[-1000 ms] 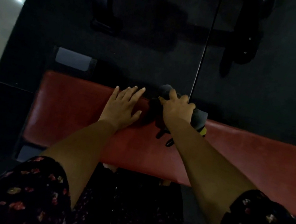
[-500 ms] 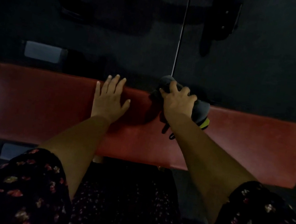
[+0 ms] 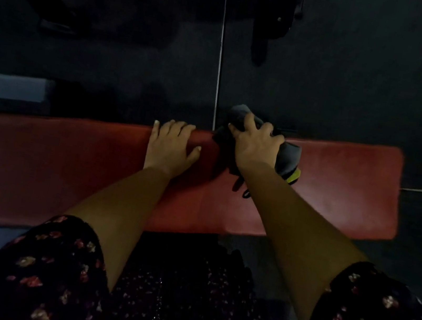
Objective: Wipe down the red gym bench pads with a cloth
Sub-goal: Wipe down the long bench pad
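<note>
A long red bench pad point(image 3: 337, 191) runs across the view from left to right. My right hand point(image 3: 255, 146) grips a bunched grey cloth point(image 3: 289, 158) with a yellow edge and presses it onto the pad's far edge. Part of the cloth sticks out past that edge. My left hand point(image 3: 170, 145) rests on the pad just left of the cloth, its fingertips curled over the far edge. The two hands are a short gap apart.
Dark floor lies beyond the bench, with black machine parts point(image 3: 275, 18) at the top and a thin pale line point(image 3: 221, 51) running up from the bench. A pale bench foot point(image 3: 18, 87) shows at far left. My floral sleeves fill the bottom.
The view has swung, so the pad's right end now shows. My left hand's fingers, flat and spread before, now curl over the far edge. My right hand stays on the cloth.
</note>
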Demonstrator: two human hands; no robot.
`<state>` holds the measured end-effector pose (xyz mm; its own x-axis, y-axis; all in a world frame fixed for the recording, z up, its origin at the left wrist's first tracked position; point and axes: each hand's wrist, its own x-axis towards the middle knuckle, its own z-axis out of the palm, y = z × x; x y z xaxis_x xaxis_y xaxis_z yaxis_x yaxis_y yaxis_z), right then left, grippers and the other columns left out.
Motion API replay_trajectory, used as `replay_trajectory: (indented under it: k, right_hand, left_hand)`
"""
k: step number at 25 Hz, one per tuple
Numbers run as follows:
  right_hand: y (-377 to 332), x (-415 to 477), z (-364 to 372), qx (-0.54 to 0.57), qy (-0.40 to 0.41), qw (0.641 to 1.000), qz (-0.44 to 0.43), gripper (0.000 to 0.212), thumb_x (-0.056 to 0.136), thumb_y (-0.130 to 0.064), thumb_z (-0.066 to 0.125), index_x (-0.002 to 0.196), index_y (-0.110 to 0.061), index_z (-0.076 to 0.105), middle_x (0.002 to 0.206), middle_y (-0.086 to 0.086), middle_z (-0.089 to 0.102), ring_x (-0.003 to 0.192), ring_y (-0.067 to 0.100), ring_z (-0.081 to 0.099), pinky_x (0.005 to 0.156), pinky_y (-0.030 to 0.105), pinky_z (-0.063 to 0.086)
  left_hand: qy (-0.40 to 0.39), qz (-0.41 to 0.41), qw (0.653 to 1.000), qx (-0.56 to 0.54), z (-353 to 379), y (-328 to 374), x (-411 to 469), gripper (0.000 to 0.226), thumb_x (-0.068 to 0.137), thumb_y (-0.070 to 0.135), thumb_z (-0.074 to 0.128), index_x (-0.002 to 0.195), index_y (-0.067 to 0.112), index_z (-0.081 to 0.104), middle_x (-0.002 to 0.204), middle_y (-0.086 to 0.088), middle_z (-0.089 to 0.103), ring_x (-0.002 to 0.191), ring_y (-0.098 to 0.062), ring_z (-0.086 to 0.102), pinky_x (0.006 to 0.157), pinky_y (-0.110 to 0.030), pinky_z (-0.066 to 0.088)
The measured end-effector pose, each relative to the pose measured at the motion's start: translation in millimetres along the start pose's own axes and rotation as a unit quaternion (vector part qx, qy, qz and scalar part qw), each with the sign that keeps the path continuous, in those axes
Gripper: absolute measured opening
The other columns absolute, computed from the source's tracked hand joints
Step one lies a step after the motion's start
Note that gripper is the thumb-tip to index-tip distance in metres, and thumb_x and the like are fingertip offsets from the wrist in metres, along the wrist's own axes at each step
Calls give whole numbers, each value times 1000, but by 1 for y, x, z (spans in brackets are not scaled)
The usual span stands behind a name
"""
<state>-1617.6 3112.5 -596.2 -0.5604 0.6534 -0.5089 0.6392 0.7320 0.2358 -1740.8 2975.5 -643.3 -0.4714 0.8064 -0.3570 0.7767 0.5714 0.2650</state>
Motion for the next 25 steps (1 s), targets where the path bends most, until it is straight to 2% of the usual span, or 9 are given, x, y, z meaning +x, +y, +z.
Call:
replay_trajectory:
  k: [2,4,9,13,15,17,20,22,25]
  right_hand:
    - [13,1,1,7,-10,1000,8,48,101,-25,37,145,-43,31,152,3,18,118,41,37,89,55,39]
    - [27,2,3,14,-22,999,19,49,101,-24,38,145,-44,31,151,3,17,119,41,36,90,55,39]
    - [66,3,13,16,-44,998,40,49,102,-23,38,146,-43,28,152,3,14,120,42,35,88,55,40]
    - [98,5,22,17,-47,998,47,51,101,-24,39,146,-44,27,152,2,13,118,41,35,86,54,40]
    - [115,4,27,16,-43,998,54,51,101,-24,39,146,-45,26,153,2,13,118,40,36,86,54,41]
    - [129,4,32,8,-39,998,56,52,101,-23,40,147,-45,26,153,3,12,118,40,36,87,53,41]
    - [150,4,37,2,-34,998,62,54,100,-24,43,147,-44,26,153,3,12,119,41,36,86,52,42]
    - [163,3,41,8,-29,997,72,55,99,-25,47,146,-44,27,152,3,13,119,41,36,85,52,42]
    - [184,2,49,16,-30,996,86,64,94,-29,56,147,-45,24,153,3,11,120,41,35,86,53,41]
  left_hand:
    - [37,34,999,13,2,8,-1,65,89,44,58,146,18,40,156,-6,32,143,-28,29,119,-52,12]
    - [41,68,997,19,0,24,1,70,87,44,60,148,19,37,158,-6,27,143,-29,29,118,-52,15]
    - [-39,64,996,37,-3,72,15,80,90,52,53,155,23,16,163,-4,8,147,-27,17,121,-48,9]
    - [-122,18,991,48,5,95,28,79,91,61,45,154,25,14,161,-4,20,149,-25,12,121,-50,4]
    - [-121,15,991,58,8,102,30,83,89,64,44,155,26,11,162,-1,15,150,-24,4,120,-51,-1]
    - [-104,51,991,65,8,114,32,86,88,65,46,155,29,6,163,2,8,150,-22,1,120,-50,-2]
    - [-136,98,984,63,7,143,46,88,87,66,49,155,29,8,161,-2,17,146,-26,20,120,-50,14]
    - [-165,105,978,67,6,159,59,89,86,68,48,155,29,6,157,-5,27,137,-32,35,112,-50,31]
    - [-176,155,968,87,3,169,74,94,87,66,50,154,34,-9,160,-5,17,132,-35,40,98,-49,42]
